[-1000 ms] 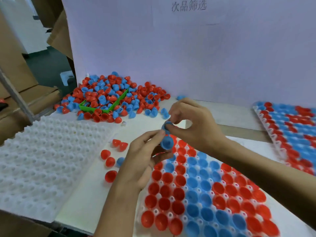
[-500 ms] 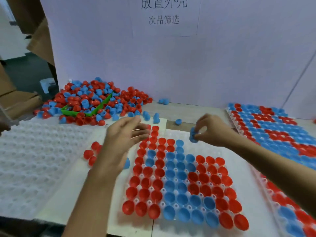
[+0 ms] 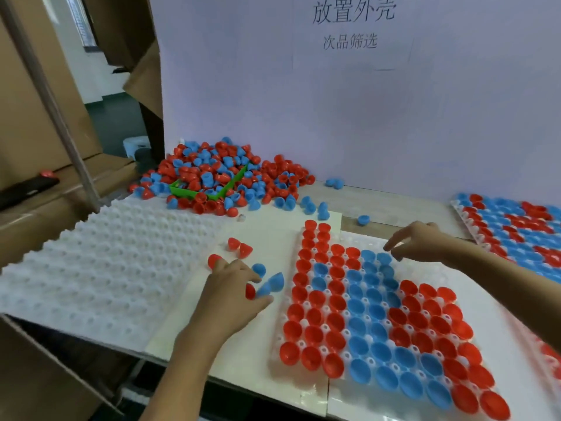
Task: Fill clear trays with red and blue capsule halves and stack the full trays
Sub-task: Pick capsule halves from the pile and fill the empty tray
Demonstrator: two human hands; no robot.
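Note:
A clear tray (image 3: 431, 273) lies in front of me, its near and left cells filled with red halves (image 3: 315, 314) and blue halves (image 3: 368, 308). My left hand (image 3: 230, 296) rests on the white board left of the tray among loose halves. Its thumb and forefinger pinch a blue capsule half (image 3: 273, 284), and a red half (image 3: 249, 291) shows under the palm. My right hand (image 3: 422, 241) hovers over the tray's far edge with fingers spread downward, holding nothing, just above the far blue halves (image 3: 379, 258).
A big pile of red and blue halves (image 3: 273, 177) around a green bin (image 3: 209, 194) sits at the back left. Empty white trays (image 3: 106, 262) lie on the left, a filled tray (image 3: 516, 226) on the right. Loose halves (image 3: 239, 246) lie on the board.
My left hand dropped down and left to the loose halves and took a blue one. My right hand moved over the tray's far rows and no longer holds its blue half.

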